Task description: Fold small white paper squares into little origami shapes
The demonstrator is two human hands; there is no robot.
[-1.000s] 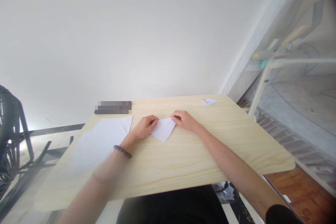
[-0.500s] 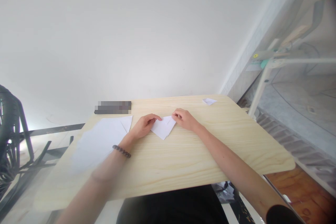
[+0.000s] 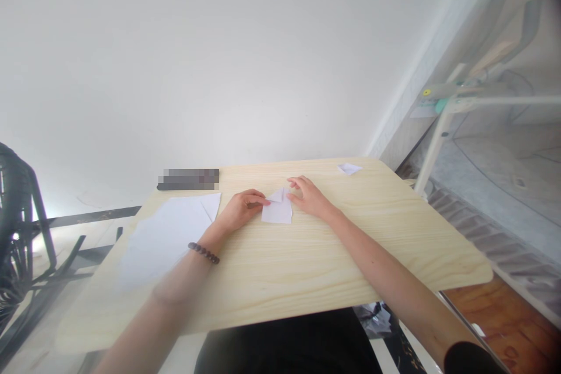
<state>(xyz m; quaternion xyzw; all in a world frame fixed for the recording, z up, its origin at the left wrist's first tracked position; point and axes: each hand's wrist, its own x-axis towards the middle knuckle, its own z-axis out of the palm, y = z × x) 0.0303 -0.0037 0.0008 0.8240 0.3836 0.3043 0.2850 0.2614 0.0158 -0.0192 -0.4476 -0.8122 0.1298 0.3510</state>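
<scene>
A small folded white paper (image 3: 277,213) lies near the middle of the wooden table, with a triangular flap showing along its upper side. My left hand (image 3: 243,208) pinches the paper's left edge between thumb and fingers. At the right edge is my right hand (image 3: 307,196), its fingers apart and the thumb close to the paper; whether it touches is hard to see. A dark bead bracelet (image 3: 203,252) circles my left wrist.
Larger white paper sheets (image 3: 169,228) cover the table's left side. Behind them sits a dark, pixelated object (image 3: 188,180). Another small folded paper (image 3: 349,169) lies at the far right. The table (image 3: 394,234) stands near a white wall (image 3: 263,70).
The folded paper has turned from a corner-down position to lie squarer, and its flap now shows. My right hand has let go and spread its fingers; the left keeps its pinch.
</scene>
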